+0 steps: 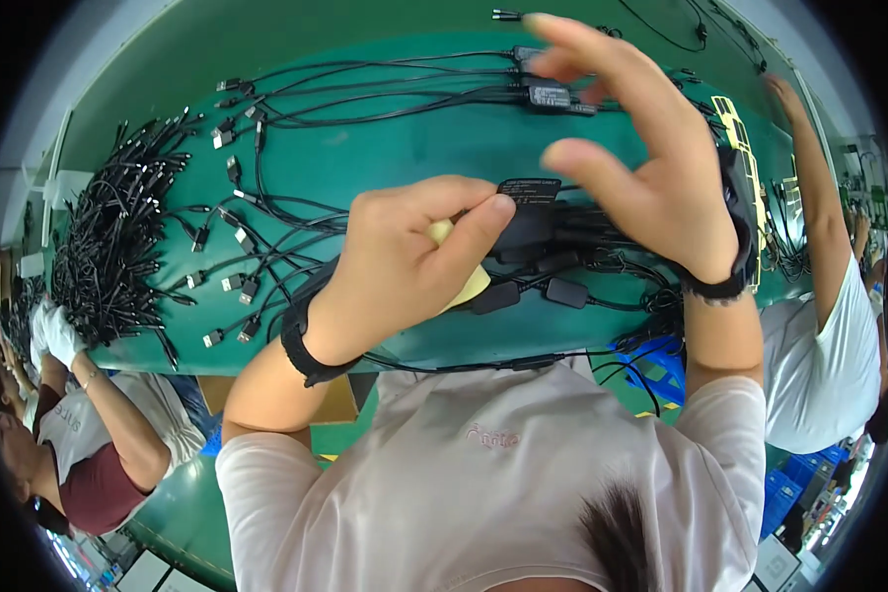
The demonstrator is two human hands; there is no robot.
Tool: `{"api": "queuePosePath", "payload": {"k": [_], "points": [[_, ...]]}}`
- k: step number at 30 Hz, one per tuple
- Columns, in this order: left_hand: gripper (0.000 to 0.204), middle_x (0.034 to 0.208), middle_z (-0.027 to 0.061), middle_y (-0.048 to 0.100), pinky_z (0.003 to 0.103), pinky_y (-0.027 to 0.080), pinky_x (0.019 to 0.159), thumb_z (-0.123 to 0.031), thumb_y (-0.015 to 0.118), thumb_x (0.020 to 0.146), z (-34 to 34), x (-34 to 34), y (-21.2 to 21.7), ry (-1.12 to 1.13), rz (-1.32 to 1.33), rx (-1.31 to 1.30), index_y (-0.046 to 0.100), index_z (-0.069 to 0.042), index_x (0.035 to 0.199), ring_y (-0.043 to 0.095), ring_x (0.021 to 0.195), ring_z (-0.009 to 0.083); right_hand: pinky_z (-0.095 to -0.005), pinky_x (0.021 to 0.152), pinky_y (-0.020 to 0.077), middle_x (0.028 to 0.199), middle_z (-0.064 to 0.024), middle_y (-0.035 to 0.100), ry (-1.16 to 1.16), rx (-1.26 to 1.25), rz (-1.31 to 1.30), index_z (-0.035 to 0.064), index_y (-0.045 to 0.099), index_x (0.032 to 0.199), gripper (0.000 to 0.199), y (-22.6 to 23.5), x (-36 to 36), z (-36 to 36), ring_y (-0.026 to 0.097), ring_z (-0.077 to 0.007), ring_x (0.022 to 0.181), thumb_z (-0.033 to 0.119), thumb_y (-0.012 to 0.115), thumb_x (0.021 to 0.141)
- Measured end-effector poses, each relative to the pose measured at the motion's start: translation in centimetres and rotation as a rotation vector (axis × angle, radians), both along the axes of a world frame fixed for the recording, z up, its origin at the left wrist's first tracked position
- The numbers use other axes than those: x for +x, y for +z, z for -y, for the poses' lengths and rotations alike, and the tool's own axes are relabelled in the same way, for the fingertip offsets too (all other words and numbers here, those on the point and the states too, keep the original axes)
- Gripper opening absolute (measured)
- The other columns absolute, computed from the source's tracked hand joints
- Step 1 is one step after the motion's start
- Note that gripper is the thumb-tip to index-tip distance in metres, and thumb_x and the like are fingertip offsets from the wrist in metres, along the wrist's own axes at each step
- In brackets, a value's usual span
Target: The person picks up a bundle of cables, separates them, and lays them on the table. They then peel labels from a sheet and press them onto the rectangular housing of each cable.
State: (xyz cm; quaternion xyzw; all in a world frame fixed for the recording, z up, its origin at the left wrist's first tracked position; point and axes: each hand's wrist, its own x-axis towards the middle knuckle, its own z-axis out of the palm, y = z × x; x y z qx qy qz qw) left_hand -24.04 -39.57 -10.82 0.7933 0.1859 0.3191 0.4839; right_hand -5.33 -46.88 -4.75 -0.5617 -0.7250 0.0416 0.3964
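Note:
My left hand (405,247) is closed, thumb and forefinger pinching the edge of a black label (531,187) with small pale print. A piece of pale yellow material (474,286) shows under this hand; part of it is hidden by my fingers. My right hand (651,168) is raised to the right of the label, thumb and fingers spread with nothing between them. Below both hands lies a bundle of black cables with flat black boxes (566,292) along them. Their USB plugs (232,282) fan out to the left.
A large heap of black cables (113,237) covers the table's left side, beside another person's white-gloved hands (57,335). Finished-looking cables with labelled boxes (549,97) lie across the far side. A yellow rack (738,148) stands right, near another person's arm (821,197).

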Motion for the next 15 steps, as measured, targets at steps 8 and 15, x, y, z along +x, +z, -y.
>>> {"api": "queuePosePath", "payload": {"k": [8,15], "points": [[0.016,0.064,0.0060,0.060,0.023,0.040,0.048,-0.016,0.067,0.084,0.3,0.1,0.1,0.016,0.029,-0.069,0.067,-0.001,0.083,0.051,0.052,0.0110,-0.0225,0.080,0.0459,0.102,-0.0075,0.061,-0.124,-0.333,-0.684,-0.0025,0.065,0.100,0.020,-4.3,-1.2,3.3,0.057,-0.0111,0.091,-0.001,0.066,0.080],[0.034,0.066,0.0066,0.060,0.029,0.045,0.052,-0.018,0.080,0.065,0.0,0.1,0.0,0.057,-0.124,0.141,0.066,-0.003,0.093,0.056,0.057,0.0187,-0.0183,0.065,0.0436,0.083,-0.0011,0.062,-0.267,-0.261,-1.003,0.0003,0.062,0.091,0.007,-3.7,-1.2,3.0,0.056,-0.0070,0.071,0.003,0.062,0.084]]}}
